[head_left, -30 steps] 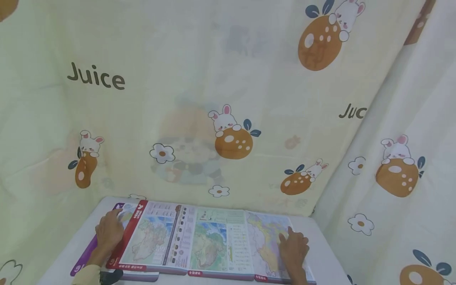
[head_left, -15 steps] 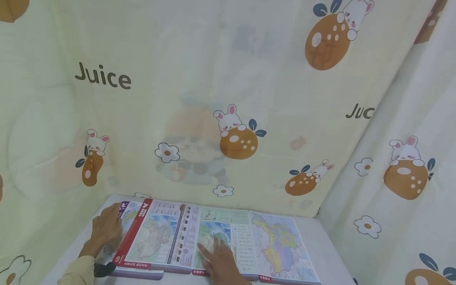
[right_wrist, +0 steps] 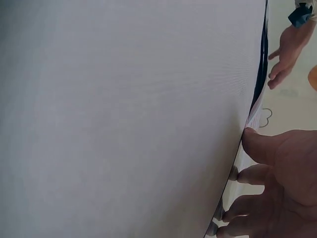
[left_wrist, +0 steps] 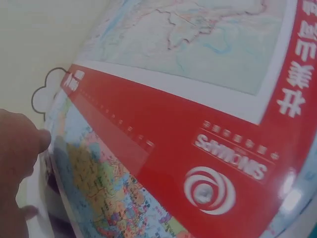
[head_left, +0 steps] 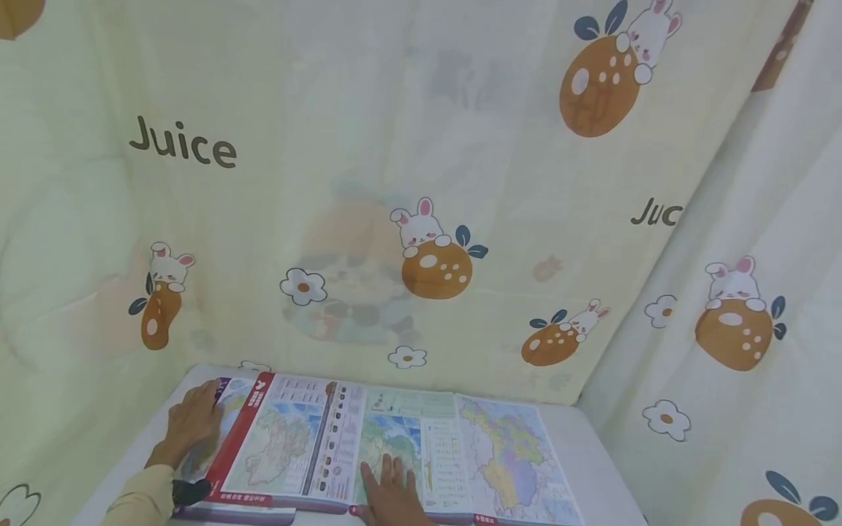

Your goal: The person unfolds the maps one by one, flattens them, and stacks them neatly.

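A folding map with a red border lies unfolded on the table, its panels side by side. It overlaps a purple-edged map at the left, which shows a coloured world map in the left wrist view. My left hand rests along the purple-edged map's left side, beside the red strip. On the middle panel of the red-bordered map, my right hand lies with fingers spread near the front edge. In the right wrist view its fingertips touch the surface; the fingers look straight.
The white table extends right of the maps. A patterned curtain with oranges and rabbits hangs behind and on both sides. A dark wrist strap is on the left wrist.
My right hand has moved left from the right-hand panel to the middle panel, then slightly nearer the front edge. My left hand has shifted slightly left.
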Action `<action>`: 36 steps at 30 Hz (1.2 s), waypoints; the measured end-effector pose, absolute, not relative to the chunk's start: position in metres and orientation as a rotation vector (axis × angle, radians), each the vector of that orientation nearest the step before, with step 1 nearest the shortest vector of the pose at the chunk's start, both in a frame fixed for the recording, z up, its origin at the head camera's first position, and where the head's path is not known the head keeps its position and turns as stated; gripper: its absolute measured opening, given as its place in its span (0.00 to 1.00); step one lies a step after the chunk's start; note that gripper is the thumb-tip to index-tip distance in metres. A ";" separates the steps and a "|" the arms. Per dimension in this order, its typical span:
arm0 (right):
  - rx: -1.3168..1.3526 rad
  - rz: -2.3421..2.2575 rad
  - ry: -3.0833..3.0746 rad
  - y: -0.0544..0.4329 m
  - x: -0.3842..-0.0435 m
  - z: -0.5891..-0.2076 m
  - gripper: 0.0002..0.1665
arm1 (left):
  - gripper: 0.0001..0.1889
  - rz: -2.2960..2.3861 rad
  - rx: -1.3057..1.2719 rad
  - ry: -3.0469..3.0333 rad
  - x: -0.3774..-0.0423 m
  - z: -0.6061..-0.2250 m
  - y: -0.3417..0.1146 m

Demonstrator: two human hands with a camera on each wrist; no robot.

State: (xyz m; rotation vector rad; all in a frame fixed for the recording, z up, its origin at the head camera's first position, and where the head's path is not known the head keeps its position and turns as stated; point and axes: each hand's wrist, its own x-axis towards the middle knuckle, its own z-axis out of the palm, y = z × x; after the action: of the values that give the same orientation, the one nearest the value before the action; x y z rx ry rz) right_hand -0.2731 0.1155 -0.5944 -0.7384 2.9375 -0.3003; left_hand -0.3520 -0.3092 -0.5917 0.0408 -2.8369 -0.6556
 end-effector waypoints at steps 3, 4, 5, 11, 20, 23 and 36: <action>-0.728 -0.287 2.941 0.116 -0.273 -0.596 0.40 | 0.33 -0.646 0.045 -2.854 -0.353 -0.595 -0.309; -0.734 -0.294 2.941 0.117 -0.273 -0.596 0.40 | 0.33 -0.641 0.045 -2.855 -0.353 -0.595 -0.309; -0.740 -0.297 2.940 0.118 -0.273 -0.595 0.40 | 0.33 -0.636 0.041 -2.849 -0.353 -0.596 -0.309; -0.755 -0.259 2.951 0.121 -0.277 -0.592 0.39 | 0.32 -0.634 0.021 -2.819 -0.359 -0.595 -0.306; -0.827 -0.325 2.900 0.126 -0.285 -0.598 0.45 | 0.30 -0.615 -0.029 -2.846 -0.366 -0.593 -0.308; -0.828 -0.308 2.890 0.126 -0.284 -0.598 0.44 | 0.29 -0.599 -0.044 -2.864 -0.363 -0.596 -0.310; -0.769 -0.243 2.950 0.123 -0.276 -0.586 0.41 | 0.31 -0.517 -0.050 -2.846 -0.344 -0.605 -0.306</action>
State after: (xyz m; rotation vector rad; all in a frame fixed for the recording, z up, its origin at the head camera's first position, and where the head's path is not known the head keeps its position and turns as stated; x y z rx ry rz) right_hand -0.2763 0.1232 -0.5860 -0.7686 2.9497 -0.2425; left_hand -0.3438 -0.3057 -0.6050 -0.0502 -2.8458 -0.5173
